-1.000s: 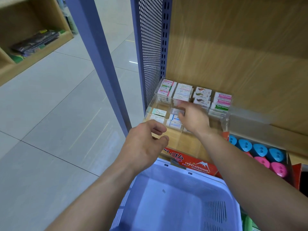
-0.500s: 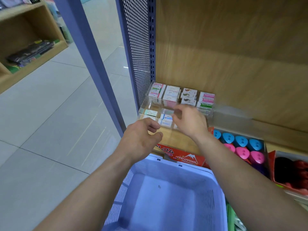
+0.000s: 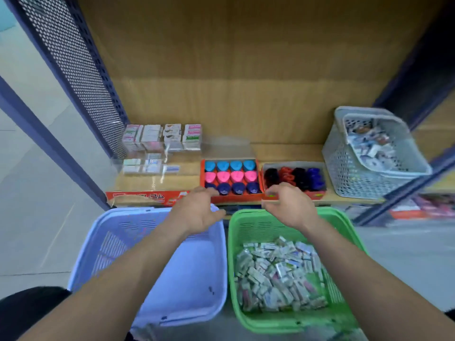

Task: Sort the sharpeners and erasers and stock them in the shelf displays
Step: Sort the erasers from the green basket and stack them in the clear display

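1. Green basket [image 3: 344,225], near right, held loose wrapped erasers [image 3: 278,271]; the lilac basket [image 3: 103,244] beside it was bare.
2. Sharpeners [image 3: 231,177] filled the far red tray [image 3: 202,179].
3. My left hand [image 3: 197,212] and right hand [image 3: 290,207] hovered, fingers loosely curled, gripping nothing.

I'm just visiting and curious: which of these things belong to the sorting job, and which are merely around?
Part of the job:
- green plastic basket of wrapped erasers
- clear acrylic eraser display
- red tray of blue and pink sharpeners
- tray of dark sharpeners

Merely around:
- empty lilac plastic basket
- grey basket
- tiled floor
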The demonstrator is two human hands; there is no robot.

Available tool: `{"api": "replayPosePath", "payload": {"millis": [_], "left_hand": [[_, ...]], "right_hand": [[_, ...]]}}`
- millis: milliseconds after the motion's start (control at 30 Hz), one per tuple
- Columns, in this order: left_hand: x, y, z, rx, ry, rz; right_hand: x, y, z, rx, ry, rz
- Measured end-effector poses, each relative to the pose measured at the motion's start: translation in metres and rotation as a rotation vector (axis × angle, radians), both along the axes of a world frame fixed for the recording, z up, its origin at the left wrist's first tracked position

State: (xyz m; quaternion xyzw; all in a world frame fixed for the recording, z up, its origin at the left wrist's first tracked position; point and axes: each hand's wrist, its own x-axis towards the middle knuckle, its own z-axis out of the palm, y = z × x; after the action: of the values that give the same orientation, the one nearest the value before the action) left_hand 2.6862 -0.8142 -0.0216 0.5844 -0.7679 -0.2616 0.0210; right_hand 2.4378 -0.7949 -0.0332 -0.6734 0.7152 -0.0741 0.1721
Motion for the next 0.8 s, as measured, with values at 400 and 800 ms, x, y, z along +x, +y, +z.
{"api": "replayPosePath", "payload": {"millis": [400,800], "left_hand": [[-0.146,0.055,-0.152,0.368,-0.018,-0.115],[-0.19,0.035,-0.268,0.458,-0.048,0.08]], "right_hand": [[-0.133,0.059,-0.128,0.371,-0.09,-0.151],[-0.134,0.038,-0.274,0.532,-0.062,-0.182]]}}
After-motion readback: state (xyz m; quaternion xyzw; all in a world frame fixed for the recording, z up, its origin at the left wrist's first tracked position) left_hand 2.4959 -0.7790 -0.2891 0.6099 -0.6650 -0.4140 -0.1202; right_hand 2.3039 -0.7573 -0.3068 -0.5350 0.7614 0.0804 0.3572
